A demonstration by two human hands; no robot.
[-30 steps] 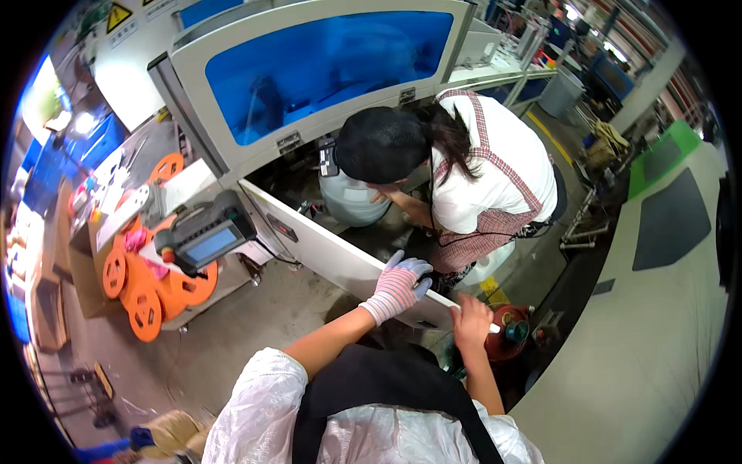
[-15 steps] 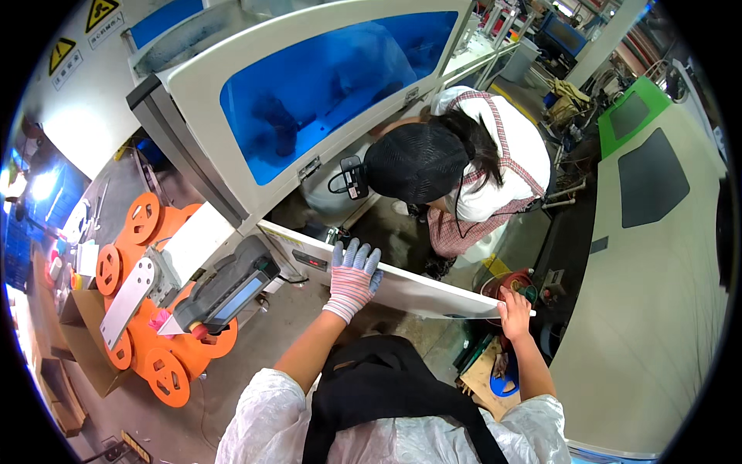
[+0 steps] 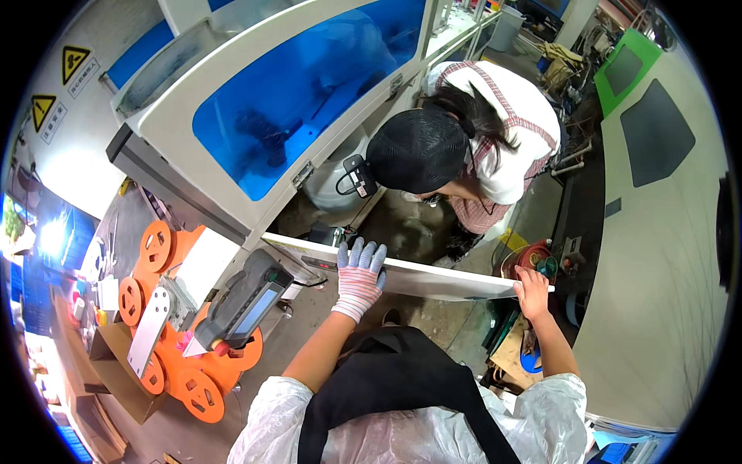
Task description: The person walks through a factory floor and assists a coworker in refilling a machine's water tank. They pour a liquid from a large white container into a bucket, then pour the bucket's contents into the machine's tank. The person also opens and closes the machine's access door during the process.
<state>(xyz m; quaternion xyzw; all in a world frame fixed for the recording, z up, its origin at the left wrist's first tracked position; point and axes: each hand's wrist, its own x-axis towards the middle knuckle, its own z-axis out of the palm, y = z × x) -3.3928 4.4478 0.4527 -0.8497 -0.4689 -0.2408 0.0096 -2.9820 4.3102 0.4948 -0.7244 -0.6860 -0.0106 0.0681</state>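
Note:
A long white machine door panel (image 3: 448, 284) stands on edge in front of me, running from the machine at the left to its far end at the right. My left hand (image 3: 359, 278), in a striped grey and pink-white glove, grips its top edge, fingers hooked over. My right hand (image 3: 532, 294) is bare and holds the same edge near the right end, fingers bent over it. Below the panel, the undersides of both hands are partly hidden. Just beyond the panel crouches a co-worker in a black cap (image 3: 417, 151), whose hands are mostly hidden.
At the left, a grey control pendant (image 3: 251, 305) hangs beside orange reels (image 3: 202, 394). A blue-windowed machine cover (image 3: 301, 100) rises above. A large beige machine (image 3: 657, 255) fills the right. Red tub (image 3: 533, 259) and cardboard box (image 3: 124, 363) stand nearby.
My view has turned slightly. Both hands keep hold of the panel. Beyond it, the co-worker has shifted, and an arm now shows reaching down.

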